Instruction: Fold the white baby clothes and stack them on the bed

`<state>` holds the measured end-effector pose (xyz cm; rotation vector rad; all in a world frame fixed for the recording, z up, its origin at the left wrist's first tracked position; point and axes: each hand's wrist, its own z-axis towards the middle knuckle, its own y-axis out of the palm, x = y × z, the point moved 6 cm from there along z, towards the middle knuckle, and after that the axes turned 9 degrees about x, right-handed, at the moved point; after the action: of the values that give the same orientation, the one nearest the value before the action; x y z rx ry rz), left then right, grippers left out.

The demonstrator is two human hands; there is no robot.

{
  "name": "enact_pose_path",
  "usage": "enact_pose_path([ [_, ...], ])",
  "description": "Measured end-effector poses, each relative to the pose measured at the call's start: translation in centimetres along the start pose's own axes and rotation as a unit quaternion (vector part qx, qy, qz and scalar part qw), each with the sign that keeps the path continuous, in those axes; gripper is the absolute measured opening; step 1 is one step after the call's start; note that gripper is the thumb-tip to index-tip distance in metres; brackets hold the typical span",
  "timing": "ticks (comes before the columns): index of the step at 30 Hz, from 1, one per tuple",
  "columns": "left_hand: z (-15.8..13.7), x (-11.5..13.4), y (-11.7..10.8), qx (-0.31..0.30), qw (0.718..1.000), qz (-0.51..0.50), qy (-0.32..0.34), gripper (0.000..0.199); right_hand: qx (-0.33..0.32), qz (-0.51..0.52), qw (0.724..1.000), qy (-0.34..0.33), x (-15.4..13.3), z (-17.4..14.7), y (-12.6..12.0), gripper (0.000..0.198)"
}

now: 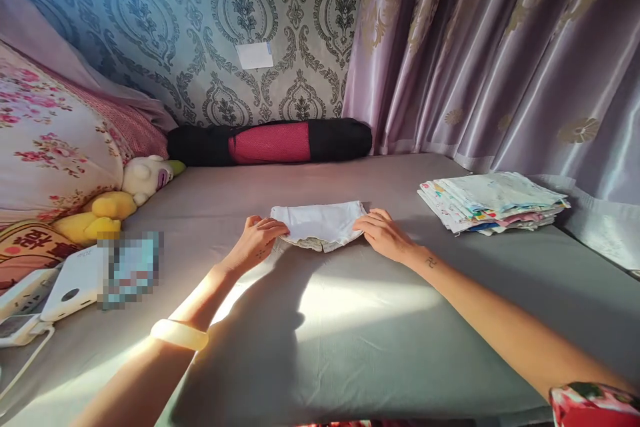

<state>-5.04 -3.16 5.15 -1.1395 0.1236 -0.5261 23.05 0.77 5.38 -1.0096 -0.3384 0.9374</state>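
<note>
A white folded cloth (320, 220) lies on the grey sheet in front of me, its near edge curling up to show a patterned underside. My left hand (260, 238) pinches its left near corner. At the opposite side, the fingers of my right hand (383, 232) are closed on the right corner. Both thumbs are mostly hidden. Off to the right rests a stack of folded printed cloths (493, 203), apart from my hands.
A black and red roll bag (270, 142) lies along the wall. At left are plush toys (143, 177), a floral pillow (55, 140), a white power bank (75, 283), a power strip (27, 290) with a cable and a blurred-out item (133, 270). Curtains (475, 60) hang at right.
</note>
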Motion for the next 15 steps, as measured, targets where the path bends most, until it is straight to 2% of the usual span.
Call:
enact_pose_path([
  [5,-1.3,0.4,0.7,-0.019,1.0,-0.002,0.015,0.046,-0.018,0.007,1.0,-0.01,-0.2,-1.2,0.6,0.049],
  [8,-1.8,0.3,0.7,-0.017,1.0,-0.02,-0.006,0.042,-0.022,0.007,1.0,-0.007,-0.6,-1.4,0.6,0.051],
  [11,-1.1,-0.8,0.4,0.016,0.992,-0.075,-0.102,0.033,-0.018,0.002,0.999,0.036,-0.6,-0.5,0.7,0.038],
  [15,1.1,-4.6,0.2,0.111,0.946,-0.118,-0.281,0.034,0.022,-0.002,0.983,0.182,2.0,1.8,0.9,0.029],
])
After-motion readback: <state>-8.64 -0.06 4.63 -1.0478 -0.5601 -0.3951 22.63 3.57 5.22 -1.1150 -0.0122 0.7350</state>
